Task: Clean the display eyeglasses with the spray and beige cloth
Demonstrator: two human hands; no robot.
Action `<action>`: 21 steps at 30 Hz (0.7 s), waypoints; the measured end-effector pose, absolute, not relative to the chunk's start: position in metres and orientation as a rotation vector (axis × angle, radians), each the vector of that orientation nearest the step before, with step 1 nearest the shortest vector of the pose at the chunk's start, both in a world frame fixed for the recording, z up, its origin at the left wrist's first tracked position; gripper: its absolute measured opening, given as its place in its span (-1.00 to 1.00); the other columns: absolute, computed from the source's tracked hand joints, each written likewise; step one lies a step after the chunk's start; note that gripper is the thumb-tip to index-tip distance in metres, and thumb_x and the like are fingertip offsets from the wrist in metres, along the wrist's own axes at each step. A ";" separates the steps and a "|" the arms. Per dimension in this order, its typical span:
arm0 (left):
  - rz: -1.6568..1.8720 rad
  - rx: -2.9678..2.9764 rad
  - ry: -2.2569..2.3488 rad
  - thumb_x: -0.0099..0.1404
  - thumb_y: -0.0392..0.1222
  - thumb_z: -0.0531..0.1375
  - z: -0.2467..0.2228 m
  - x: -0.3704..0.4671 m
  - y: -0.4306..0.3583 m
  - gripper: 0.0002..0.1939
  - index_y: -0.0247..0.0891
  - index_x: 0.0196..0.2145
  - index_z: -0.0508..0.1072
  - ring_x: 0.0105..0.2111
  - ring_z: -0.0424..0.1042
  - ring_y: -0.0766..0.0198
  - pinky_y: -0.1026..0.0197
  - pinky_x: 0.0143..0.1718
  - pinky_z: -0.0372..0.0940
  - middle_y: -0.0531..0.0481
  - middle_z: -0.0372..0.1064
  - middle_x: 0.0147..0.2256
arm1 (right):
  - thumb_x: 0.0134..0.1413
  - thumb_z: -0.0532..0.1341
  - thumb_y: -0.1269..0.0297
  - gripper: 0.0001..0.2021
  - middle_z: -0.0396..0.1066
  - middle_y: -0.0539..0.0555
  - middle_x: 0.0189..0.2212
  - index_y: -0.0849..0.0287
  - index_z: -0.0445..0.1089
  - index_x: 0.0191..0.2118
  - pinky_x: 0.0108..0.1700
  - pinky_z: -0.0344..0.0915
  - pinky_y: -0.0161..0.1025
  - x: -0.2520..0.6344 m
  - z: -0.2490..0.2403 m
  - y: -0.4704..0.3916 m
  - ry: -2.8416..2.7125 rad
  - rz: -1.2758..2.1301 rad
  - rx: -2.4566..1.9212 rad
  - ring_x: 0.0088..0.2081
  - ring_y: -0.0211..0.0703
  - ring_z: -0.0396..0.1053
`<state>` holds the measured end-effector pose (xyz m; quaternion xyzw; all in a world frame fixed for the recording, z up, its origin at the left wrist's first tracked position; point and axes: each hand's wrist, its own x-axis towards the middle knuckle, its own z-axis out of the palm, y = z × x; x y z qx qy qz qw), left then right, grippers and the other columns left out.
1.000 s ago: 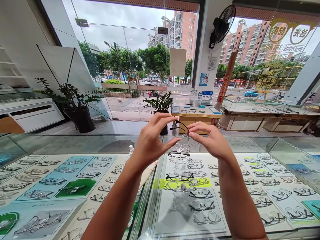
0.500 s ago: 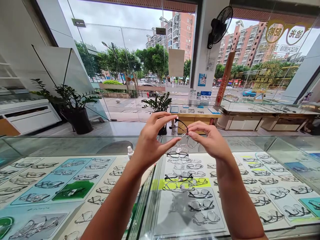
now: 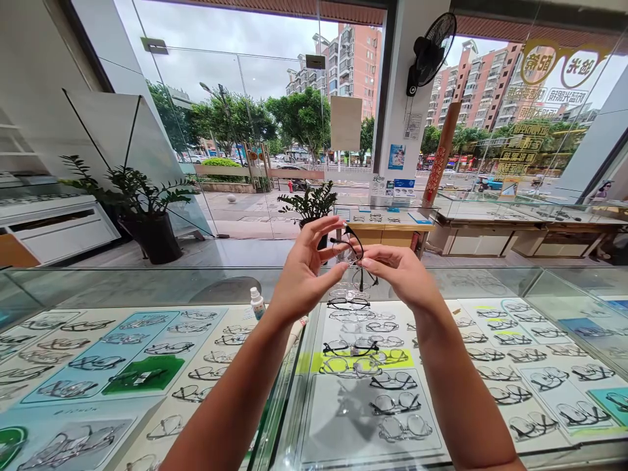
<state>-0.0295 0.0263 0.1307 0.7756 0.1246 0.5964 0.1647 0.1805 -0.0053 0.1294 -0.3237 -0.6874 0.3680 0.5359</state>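
Above the glass counter I hold a pair of eyeglasses [image 3: 360, 243] with dark temples, turned on edge. My right hand [image 3: 400, 271] pinches the frame between thumb and fingers. My left hand [image 3: 311, 261] is curled around the other side, its thumb at the lower part of the frame and some fingers behind it. The upper fingers of that hand stay raised near a temple. Part of the eyeglasses is hidden by my fingers. Under my hands, rows of eyeglasses [image 3: 395, 402] lie inside the display case [image 3: 318, 451].
A small white bottle [image 3: 256, 303] stands left of my left forearm. More eyeglasses [image 3: 98, 362] fill the left case. Beyond the counter are potted plants [image 3: 154, 226], a low display cabinet [image 3: 383, 235], a wall fan [image 3: 432, 52] and large windows.
My left hand has closed in on the eyeglasses, thumb and fingers nearer each other. The eyeglasses have tilted and shifted slightly left; a dark temple now shows below. My right hand moved slightly left.
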 end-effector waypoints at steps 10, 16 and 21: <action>2.146 2.027 0.899 0.31 -0.16 0.37 0.119 -0.011 0.009 -0.82 -0.17 -0.14 0.53 -0.30 0.46 0.26 0.17 -0.24 0.44 0.00 0.47 -0.27 | 0.19 0.37 0.12 -0.81 0.70 0.15 -0.14 0.10 0.68 -0.28 0.09 0.46 0.03 0.170 0.126 -0.002 -1.473 0.518 -0.903 -0.05 0.04 0.61; 1.609 1.940 0.911 0.38 0.07 0.33 0.114 -0.004 0.009 -0.72 -0.19 -0.26 0.66 -0.50 0.33 0.28 0.21 -0.49 0.19 0.04 0.45 -0.49 | 0.26 0.33 0.20 -0.84 0.68 0.15 -0.06 0.06 0.67 -0.27 0.12 0.43 0.02 0.161 0.124 -0.004 -1.504 0.291 -0.956 0.03 0.09 0.59; 1.549 1.818 0.945 0.29 0.14 0.39 0.111 -0.006 0.022 -0.67 -0.20 -0.31 0.67 -0.47 0.35 0.24 0.20 -0.48 0.14 0.00 0.46 -0.49 | 0.30 0.29 0.27 -0.85 0.62 0.17 -0.04 0.06 0.66 -0.19 0.10 0.42 0.03 0.152 0.124 -0.011 -1.628 0.133 -1.041 0.01 0.09 0.56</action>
